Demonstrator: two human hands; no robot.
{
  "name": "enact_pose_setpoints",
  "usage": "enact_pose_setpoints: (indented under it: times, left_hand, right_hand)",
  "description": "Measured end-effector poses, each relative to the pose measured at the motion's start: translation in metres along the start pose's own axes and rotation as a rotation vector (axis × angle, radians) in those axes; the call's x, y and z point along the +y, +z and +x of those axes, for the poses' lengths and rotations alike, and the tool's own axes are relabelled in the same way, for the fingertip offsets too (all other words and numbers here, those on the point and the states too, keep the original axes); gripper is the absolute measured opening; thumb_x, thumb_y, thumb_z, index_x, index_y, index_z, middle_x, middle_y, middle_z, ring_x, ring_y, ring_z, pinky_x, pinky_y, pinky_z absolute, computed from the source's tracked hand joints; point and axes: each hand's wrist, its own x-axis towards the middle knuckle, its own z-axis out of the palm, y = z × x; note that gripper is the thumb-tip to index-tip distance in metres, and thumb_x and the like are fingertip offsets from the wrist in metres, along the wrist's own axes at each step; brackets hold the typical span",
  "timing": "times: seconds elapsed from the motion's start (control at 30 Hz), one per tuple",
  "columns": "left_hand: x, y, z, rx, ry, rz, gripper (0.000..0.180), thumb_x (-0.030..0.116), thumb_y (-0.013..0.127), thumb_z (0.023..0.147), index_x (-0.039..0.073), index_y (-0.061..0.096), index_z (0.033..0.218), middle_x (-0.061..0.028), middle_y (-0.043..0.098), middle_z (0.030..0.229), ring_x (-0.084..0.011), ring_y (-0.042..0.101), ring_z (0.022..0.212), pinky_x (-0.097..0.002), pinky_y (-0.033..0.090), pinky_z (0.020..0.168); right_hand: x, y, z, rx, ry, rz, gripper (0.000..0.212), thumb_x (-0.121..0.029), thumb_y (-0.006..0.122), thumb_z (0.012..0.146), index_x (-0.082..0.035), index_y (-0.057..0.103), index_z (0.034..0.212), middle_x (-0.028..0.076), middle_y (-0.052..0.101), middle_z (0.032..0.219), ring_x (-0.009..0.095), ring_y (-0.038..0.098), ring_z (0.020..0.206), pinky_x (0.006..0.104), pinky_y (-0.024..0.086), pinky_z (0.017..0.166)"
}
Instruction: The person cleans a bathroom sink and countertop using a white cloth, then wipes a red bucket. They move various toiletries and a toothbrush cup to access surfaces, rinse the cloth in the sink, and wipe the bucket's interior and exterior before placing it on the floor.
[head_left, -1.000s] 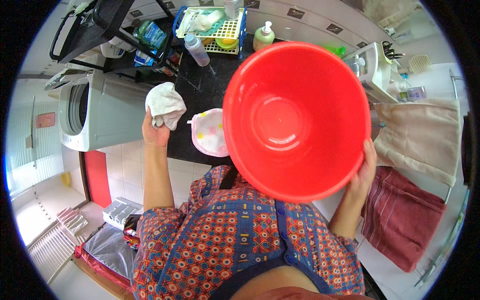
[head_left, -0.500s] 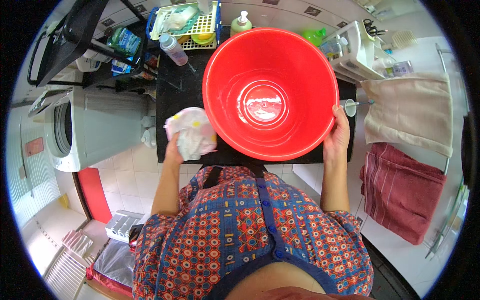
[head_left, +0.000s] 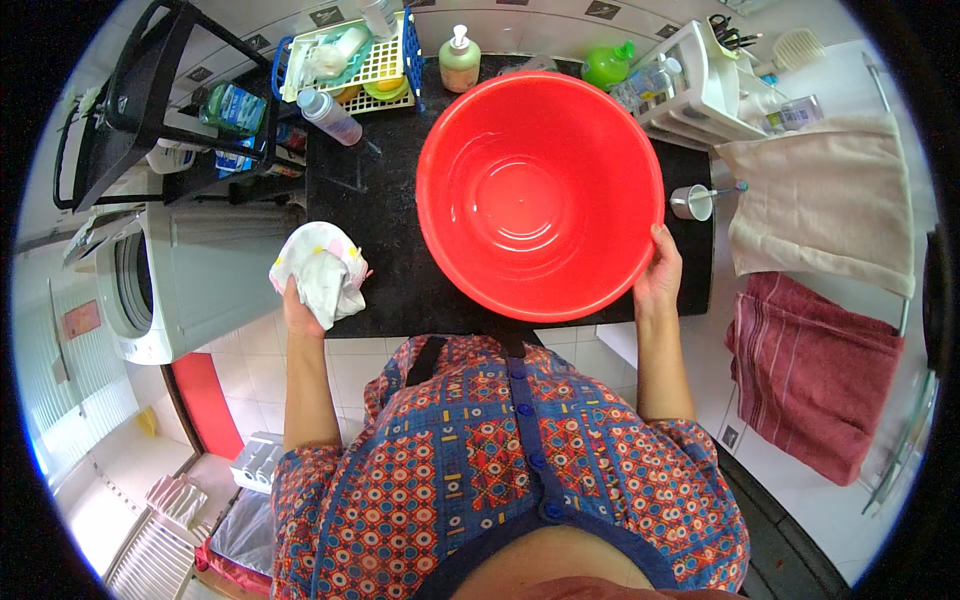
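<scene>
The red basin is held over the middle of the counter, its open mouth turned up; its right rim is pinched by the fingers of the right hand; well apart to the left, a white cloth and a spotted, pink-edged cloth are clutched together by the curled fingers of the left hand.

With one side alone gripped, the rim is best pinched firmly and the basin steadied against tipping; the cloths are best gathered well into the palm, so that no loose edge is dropped; the white mug, just beside the right hand, is best given room.

Behind the basin stand a pump bottle and a green bottle; the underside of the basin is hidden, so whether it is rested on the counter cannot be told; the left fingertips are covered by cloth, and the right hand's far fingers are masked by the rim.
</scene>
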Motion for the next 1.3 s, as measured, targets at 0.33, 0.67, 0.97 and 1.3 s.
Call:
enact_pose_setpoints:
  times: [0.33,0.67,0.97,1.3]
  left_hand:
    - [-0.055,-0.023,0.030,-0.019,-0.240,0.076,0.057,0.036,0.041,0.095,0.001,0.034,0.139,-0.0190,0.050,0.132,-0.0367,0.049,0.120,-0.0521,0.040,0.102]
    - [-0.060,0.139,-0.012,-0.521,-0.584,0.136,0.048,0.036,0.054,0.090,-0.004,0.056,0.116,-0.0151,0.066,0.100,-0.0266,0.067,0.087,-0.0402,0.055,0.079]
    - [-0.060,0.204,-0.012,-0.712,-0.687,-0.231,0.045,0.037,0.050,0.092,-0.004,0.062,0.107,-0.0155,0.069,0.095,-0.0281,0.068,0.087,-0.0424,0.055,0.080]
    - [-0.066,0.238,0.038,-0.754,-0.573,-0.091,0.054,0.044,0.042,0.096,-0.004,0.055,0.118,-0.0177,0.067,0.099,-0.0303,0.066,0.092,-0.0436,0.053,0.084]
  right_hand:
    - [-0.121,-0.014,-0.025,0.025,0.100,-0.063,0.030,-0.014,0.061,0.087,0.002,0.059,0.112,0.012,0.064,0.112,0.022,0.061,0.101,0.0369,0.048,0.092]
    - [-0.151,0.032,0.004,-0.118,0.199,-0.498,0.033,-0.017,0.057,0.091,0.004,0.057,0.116,0.012,0.064,0.111,0.019,0.063,0.097,0.0340,0.050,0.088]
    - [-0.113,0.055,0.110,-0.220,0.450,-1.079,0.022,-0.015,0.049,0.092,-0.001,0.064,0.099,0.009,0.067,0.087,0.018,0.066,0.074,0.0333,0.055,0.063]
    - [-0.076,0.043,0.227,-0.159,0.686,-1.348,0.020,-0.022,0.047,0.087,-0.017,0.048,0.068,-0.004,0.033,0.045,0.013,0.031,0.037,0.0337,0.038,0.047]
